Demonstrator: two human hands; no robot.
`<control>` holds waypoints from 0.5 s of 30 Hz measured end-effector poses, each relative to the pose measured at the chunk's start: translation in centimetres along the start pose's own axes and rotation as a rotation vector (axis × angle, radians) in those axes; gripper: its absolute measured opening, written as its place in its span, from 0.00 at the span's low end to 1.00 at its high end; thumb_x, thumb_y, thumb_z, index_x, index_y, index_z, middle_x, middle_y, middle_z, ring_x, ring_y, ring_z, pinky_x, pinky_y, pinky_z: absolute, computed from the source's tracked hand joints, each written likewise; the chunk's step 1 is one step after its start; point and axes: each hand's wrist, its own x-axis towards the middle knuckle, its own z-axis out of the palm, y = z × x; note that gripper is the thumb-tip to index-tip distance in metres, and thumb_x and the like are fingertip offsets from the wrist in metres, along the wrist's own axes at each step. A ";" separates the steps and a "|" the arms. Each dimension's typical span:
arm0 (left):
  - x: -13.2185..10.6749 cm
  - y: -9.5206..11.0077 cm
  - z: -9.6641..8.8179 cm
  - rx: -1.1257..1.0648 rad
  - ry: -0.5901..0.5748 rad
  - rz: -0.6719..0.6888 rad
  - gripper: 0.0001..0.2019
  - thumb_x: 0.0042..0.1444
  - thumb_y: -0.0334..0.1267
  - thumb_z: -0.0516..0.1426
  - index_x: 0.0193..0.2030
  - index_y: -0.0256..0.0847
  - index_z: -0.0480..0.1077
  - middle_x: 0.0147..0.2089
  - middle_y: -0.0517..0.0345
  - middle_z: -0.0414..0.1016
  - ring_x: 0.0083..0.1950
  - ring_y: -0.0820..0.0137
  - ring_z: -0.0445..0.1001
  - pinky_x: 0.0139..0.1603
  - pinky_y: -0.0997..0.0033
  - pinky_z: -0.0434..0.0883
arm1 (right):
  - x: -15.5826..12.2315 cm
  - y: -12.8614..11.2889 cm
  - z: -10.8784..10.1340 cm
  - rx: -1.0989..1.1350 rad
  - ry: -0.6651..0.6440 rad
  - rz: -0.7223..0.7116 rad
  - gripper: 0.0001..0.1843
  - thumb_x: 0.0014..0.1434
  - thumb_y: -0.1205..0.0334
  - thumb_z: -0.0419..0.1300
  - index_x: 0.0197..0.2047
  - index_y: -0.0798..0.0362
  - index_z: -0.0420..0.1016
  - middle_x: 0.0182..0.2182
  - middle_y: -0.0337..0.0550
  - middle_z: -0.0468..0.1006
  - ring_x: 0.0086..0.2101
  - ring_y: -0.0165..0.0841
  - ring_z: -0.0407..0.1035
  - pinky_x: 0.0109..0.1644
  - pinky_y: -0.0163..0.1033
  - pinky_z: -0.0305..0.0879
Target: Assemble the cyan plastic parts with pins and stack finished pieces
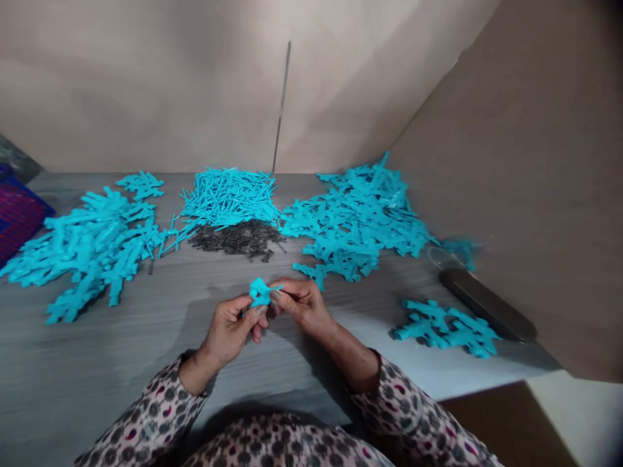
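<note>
My left hand [232, 327] pinches a small turquoise plastic piece [259, 292] with a gap in its side. Close beside it, my right hand [304, 306] is closed with thumb and fingertips on a thin turquoise stick [276, 288] that meets the piece's right side. Whether the stick sits inside the piece cannot be made out. Beyond the hands lie a pile of thin turquoise sticks [233, 198] and a heap of small dark pins [238, 239]. Flat turquoise pieces [355, 220] are piled to the right of these.
More turquoise parts [92, 240] form a heap at the left, near a blue and red woven bag [22, 214]. At the right, turquoise pieces [448, 327] lie by a long dark case [487, 305]. A back panel [195, 84] and a right side panel [525, 162] bound the table.
</note>
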 end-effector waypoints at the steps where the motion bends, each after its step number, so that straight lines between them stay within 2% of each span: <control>1: 0.0 0.1 -0.5 0.082 0.004 0.051 0.24 0.57 0.57 0.58 0.26 0.34 0.71 0.21 0.60 0.69 0.19 0.77 0.64 0.20 0.78 0.63 | 0.2 0.1 -0.3 -0.009 -0.024 -0.032 0.20 0.61 0.46 0.61 0.32 0.56 0.78 0.25 0.40 0.74 0.26 0.27 0.67 0.31 0.33 0.65; 4: 0.1 0.5 -2.0 0.380 -0.047 0.243 0.19 0.61 0.49 0.56 0.27 0.35 0.72 0.19 0.64 0.62 0.22 0.77 0.60 0.23 0.79 0.59 | 0.6 0.2 -1.3 -0.067 -0.108 -0.101 0.17 0.58 0.48 0.66 0.39 0.55 0.80 0.35 0.45 0.77 0.35 0.30 0.71 0.39 0.36 0.69; 7: 0.2 1.2 -2.9 0.626 -0.095 0.367 0.16 0.62 0.41 0.54 0.26 0.36 0.71 0.22 0.63 0.64 0.25 0.76 0.62 0.27 0.77 0.59 | 0.5 -0.1 -1.6 -0.190 -0.138 -0.142 0.17 0.58 0.50 0.66 0.45 0.54 0.79 0.40 0.46 0.77 0.36 0.30 0.70 0.38 0.35 0.68; 10: 0.2 1.6 -3.0 0.749 -0.140 0.402 0.15 0.63 0.39 0.52 0.26 0.37 0.69 0.23 0.63 0.65 0.25 0.76 0.63 0.27 0.77 0.59 | 0.2 -0.5 -1.2 -0.302 -0.131 -0.238 0.13 0.63 0.54 0.62 0.42 0.54 0.79 0.36 0.45 0.77 0.37 0.31 0.70 0.40 0.36 0.68; 15: 0.1 1.7 -2.8 0.785 -0.159 0.407 0.14 0.64 0.39 0.52 0.27 0.39 0.67 0.22 0.65 0.64 0.22 0.77 0.60 0.25 0.78 0.57 | -0.2 -0.5 -0.9 -0.414 -0.150 -0.304 0.10 0.67 0.60 0.57 0.41 0.55 0.78 0.33 0.45 0.77 0.34 0.30 0.71 0.38 0.35 0.67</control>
